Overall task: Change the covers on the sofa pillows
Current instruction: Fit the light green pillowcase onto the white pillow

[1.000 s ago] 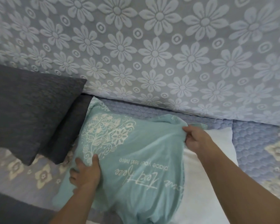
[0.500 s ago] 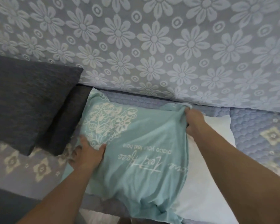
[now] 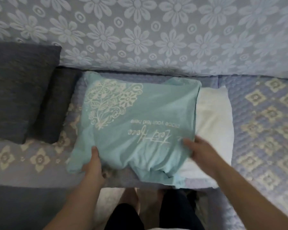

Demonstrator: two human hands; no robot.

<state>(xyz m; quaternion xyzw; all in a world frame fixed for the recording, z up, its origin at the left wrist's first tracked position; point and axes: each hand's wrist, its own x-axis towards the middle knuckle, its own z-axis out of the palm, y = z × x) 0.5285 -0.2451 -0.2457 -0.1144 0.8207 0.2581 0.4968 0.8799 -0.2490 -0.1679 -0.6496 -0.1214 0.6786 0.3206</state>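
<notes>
A teal cover point(image 3: 136, 117) lies on the sofa seat point(image 3: 264, 113), partly drawn over a white pillow point(image 3: 213, 113) whose right side is bare. The left hand point(image 3: 94, 165) pinches its near left edge, thumb on top; the right hand point(image 3: 201, 151), blurred, rests spread fingers point(image 3: 187, 141) on its near right edge. Two dark pillows point(image 3: 18, 90) lie far left.

white pillow point(image 3: 213, 117): mostly hidden inside teal cover point(image 3: 131, 130) | right hand point(image 3: 199, 149): motion-blurred, grip unclear

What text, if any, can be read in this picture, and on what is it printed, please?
"place your text here": small white print, upside down to the camera and partly blurred, on the teal pillow cover.
Larger white script line below it on the same cover: blurred and partly hidden, not readable with certainty.
No other writing shows.
</notes>
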